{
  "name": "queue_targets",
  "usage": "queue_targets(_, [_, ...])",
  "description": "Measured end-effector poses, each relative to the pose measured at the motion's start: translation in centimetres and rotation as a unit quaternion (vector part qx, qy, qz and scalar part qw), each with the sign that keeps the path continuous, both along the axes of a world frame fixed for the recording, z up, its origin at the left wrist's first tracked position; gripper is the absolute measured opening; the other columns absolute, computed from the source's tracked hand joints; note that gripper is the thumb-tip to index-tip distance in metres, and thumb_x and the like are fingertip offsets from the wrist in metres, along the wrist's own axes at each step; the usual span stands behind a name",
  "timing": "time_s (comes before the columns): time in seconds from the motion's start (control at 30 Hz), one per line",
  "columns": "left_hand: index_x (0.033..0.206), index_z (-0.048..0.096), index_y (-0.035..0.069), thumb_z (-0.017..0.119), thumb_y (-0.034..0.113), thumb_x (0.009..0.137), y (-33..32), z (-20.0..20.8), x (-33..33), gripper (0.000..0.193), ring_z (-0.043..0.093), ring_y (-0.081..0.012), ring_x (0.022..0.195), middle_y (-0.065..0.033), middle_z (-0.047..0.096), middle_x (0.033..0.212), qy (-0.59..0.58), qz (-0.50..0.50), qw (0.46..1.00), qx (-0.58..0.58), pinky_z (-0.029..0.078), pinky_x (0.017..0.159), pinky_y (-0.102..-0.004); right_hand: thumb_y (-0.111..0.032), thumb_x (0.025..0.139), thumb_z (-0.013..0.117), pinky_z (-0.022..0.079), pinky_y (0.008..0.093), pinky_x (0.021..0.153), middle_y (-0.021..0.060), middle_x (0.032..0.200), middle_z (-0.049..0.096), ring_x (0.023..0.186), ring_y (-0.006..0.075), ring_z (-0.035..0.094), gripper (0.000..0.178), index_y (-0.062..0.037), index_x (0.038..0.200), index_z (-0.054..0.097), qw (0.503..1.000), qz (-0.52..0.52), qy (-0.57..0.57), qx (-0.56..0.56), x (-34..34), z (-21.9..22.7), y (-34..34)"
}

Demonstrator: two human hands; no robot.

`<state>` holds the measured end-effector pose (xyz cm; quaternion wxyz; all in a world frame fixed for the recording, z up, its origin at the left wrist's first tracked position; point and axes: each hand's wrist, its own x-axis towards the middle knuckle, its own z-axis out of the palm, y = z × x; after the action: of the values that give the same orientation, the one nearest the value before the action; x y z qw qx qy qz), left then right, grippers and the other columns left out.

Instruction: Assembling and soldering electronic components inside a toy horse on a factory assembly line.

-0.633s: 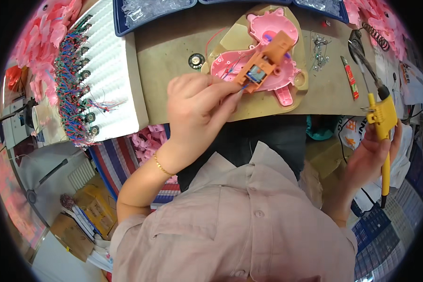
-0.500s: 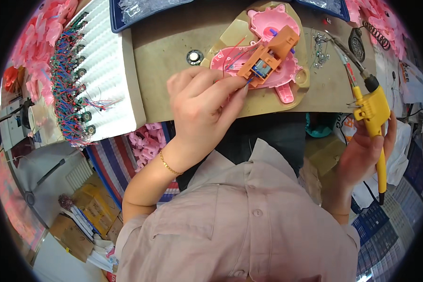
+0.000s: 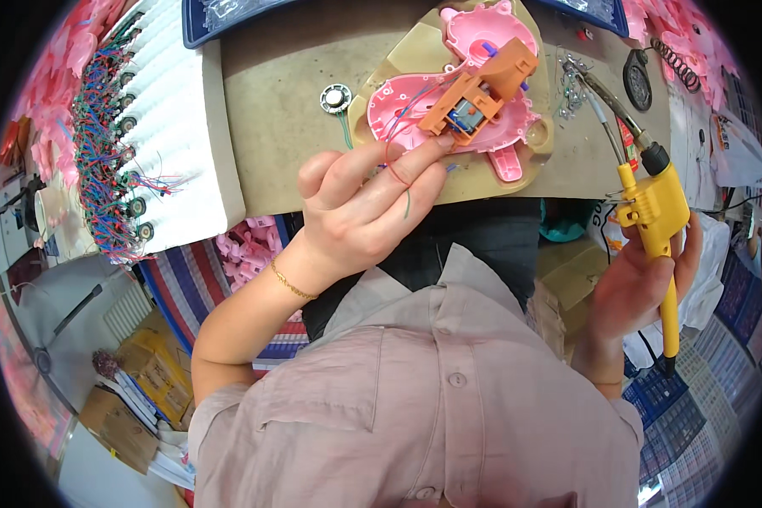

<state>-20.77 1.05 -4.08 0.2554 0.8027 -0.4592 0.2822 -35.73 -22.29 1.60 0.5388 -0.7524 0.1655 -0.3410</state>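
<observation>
My left hand (image 3: 368, 203) has its fingers drawn together, with thin red and green wires (image 3: 404, 180) running across and between them. Its fingertips meet the lower edge of an orange plastic mechanism (image 3: 470, 106), which has a small motor (image 3: 466, 116) in it. That mechanism lies in a pink toy shell half (image 3: 385, 97) set on a tan fixture (image 3: 529, 169). In my right hand (image 3: 639, 271) is a yellow soldering gun (image 3: 656, 207). The gun's long tip reaches a scattered heap of small metal bits (image 3: 571, 89); whether they touch cannot be told.
A small round speaker (image 3: 335, 98) with a green wire lies left of the fixture. Further left, a white ridged tray (image 3: 173, 110) carries several wired speakers. Blue bins (image 3: 196, 25) stand at the back. A black oval part (image 3: 639, 80) and coiled cord (image 3: 676, 63) lie right.
The soldering gun's tip has come down and left onto the heap of metal bits. My left hand has shifted slightly down, and the wires now cross its fingers.
</observation>
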Motion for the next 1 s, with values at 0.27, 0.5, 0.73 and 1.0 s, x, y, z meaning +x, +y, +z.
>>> queue_targets(0.27, [0.08, 0.068, 0.013, 0.073, 0.009, 0.07, 0.2, 2.7, 0.3, 0.012, 0.052, -0.0155, 0.085, 0.0045, 0.065, 0.086, 0.194, -0.025, 0.981, -0.019, 0.036, 0.075, -0.0287, -0.034, 0.092, 0.056, 0.047, 0.0437, 0.094, 0.0231, 0.126, 0.05, 0.113, 0.0323, 0.056, 0.065, 0.0048, 0.138, 0.031, 0.999, -0.017, 0.002, 0.038, -0.2, 0.0, -0.3])
queue_targets(0.5, [0.08, 0.07, 0.011, 0.073, 0.009, 0.074, -1.0, 1.3, -1.0, 0.007, 0.046, -0.0176, 0.076, 0.0024, 0.051, 0.066, 0.404, 0.055, 0.899, -0.163, 0.034, 0.075, -0.0303, -0.04, 0.086, 0.066, 0.047, 0.0414, 0.093, 0.0191, 0.128, 0.051, 0.114, 0.0285, 0.054, 0.075, -0.0039, 0.14, 0.029, 0.998, 0.012, -0.005, 0.055, -2.8, 0.6, 1.0])
queue_targets(0.73, [0.075, 0.067, 0.012, 0.074, 0.012, 0.072, -2.1, 0.4, -0.9, 0.008, 0.046, -0.0196, 0.078, 0.0017, 0.05, 0.065, 0.338, 0.072, 0.922, -0.173, 0.034, 0.075, -0.0318, -0.025, 0.087, 0.068, 0.052, 0.0411, 0.08, 0.0313, 0.123, 0.05, 0.098, 0.0336, 0.062, 0.077, -0.0062, 0.144, 0.021, 0.91, 0.381, 0.113, -0.121, -4.0, 2.2, -0.6])
queue_targets(1.0, [0.073, 0.065, 0.014, 0.074, 0.013, 0.071, -2.3, 0.2, -1.2, 0.009, 0.047, -0.0212, 0.08, 0.0017, 0.05, 0.066, 0.316, 0.09, 0.929, -0.171, 0.033, 0.075, -0.0336, -0.012, 0.081, 0.073, 0.054, 0.0337, 0.054, 0.0349, 0.11, 0.055, 0.072, 0.0322, 0.068, 0.057, -0.0055, 0.125, 0.038, 0.907, 0.372, 0.06, -0.189, -1.3, 1.7, 1.9])
